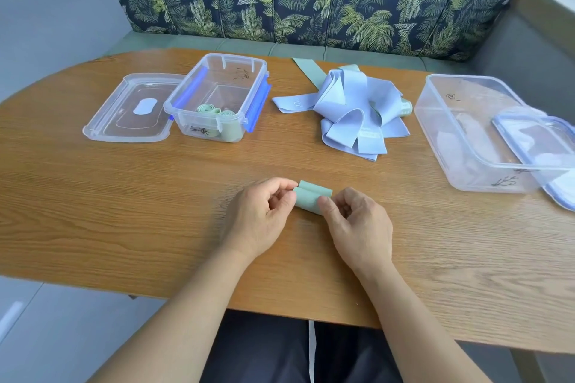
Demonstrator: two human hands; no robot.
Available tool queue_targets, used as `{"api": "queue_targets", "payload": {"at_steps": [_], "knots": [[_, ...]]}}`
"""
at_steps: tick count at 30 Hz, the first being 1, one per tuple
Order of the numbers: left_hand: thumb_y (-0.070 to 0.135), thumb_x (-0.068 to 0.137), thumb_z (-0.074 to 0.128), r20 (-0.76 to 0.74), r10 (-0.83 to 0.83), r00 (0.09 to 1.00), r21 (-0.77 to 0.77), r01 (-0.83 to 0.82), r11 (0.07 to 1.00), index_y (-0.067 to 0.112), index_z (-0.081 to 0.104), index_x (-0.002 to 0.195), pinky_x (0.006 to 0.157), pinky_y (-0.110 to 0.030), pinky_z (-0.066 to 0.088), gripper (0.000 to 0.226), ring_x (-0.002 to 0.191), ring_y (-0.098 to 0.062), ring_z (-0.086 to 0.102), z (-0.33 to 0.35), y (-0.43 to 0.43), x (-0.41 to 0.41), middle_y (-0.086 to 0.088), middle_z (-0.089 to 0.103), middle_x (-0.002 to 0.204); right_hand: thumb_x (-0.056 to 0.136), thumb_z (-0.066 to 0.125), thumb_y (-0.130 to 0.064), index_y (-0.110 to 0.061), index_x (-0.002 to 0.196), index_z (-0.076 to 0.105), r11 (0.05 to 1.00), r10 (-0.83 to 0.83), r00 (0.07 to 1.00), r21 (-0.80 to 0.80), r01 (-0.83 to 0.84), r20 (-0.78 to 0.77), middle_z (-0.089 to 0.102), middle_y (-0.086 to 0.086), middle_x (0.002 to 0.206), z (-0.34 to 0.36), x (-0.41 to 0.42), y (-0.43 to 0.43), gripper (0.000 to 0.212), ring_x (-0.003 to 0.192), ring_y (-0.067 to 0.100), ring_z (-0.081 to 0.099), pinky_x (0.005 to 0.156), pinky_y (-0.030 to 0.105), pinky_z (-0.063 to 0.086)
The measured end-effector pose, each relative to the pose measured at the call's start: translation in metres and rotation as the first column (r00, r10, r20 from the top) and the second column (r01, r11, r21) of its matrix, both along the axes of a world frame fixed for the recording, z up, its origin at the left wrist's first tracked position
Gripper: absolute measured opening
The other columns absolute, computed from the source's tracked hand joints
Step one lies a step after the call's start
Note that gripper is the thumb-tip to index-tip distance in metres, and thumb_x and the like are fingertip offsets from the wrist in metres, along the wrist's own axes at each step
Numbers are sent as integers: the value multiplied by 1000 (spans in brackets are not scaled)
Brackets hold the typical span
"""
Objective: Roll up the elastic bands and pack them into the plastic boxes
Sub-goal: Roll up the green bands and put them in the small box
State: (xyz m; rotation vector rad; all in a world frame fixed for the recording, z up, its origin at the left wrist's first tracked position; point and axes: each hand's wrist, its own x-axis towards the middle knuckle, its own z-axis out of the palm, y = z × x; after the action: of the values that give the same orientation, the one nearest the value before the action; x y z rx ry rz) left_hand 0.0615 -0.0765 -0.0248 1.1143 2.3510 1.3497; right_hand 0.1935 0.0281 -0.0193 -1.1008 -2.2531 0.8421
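You are pinching the green roll (312, 200) at both ends, left hand (264, 218) and right hand (357, 227), just above the table (124, 196). Green rolls are already sitting in the small box (217, 96); the blue pile (351, 112) is waiting unrolled.

On my remote feed I saw the person's arms uncovered from elbow to wrist: the left forearm (193, 305) and the right forearm (413, 314) both showed bare, as did the left hand (261, 218) and the right hand (357, 227). The fingernails I could make out were cut short. Below the near rim of the brown wood-grain table (124, 196) the lap wore dark navy fabric trousers (264, 351). A narrow white strip (312, 351) ran straight down between the legs.
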Motion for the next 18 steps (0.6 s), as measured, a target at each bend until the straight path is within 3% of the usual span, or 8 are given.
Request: {"api": "queue_targets", "payload": {"at_steps": [10,18], "knots": [[27,90,63,-77,-25,997,-21,23,1000,35,70,112,68,-26,49,24,77,-3,58,-1,0,2,18,63,91,84,51,-57,-27,77,69,982,-112,994,154,108,13,55,-13,74,-6,-2,-3,35,79,9,50,65,27,39],[33,85,64,-88,-20,996,14,21,1000,32,73,106,64,-25,49,23,70,-4,57,-3,-1,2,23,61,79,88,57,-45,-27,78,69,992,-50,999,117,50,-4,55,-13,73,-7,-2,1,24,80,8,51,68,26,36]]}}
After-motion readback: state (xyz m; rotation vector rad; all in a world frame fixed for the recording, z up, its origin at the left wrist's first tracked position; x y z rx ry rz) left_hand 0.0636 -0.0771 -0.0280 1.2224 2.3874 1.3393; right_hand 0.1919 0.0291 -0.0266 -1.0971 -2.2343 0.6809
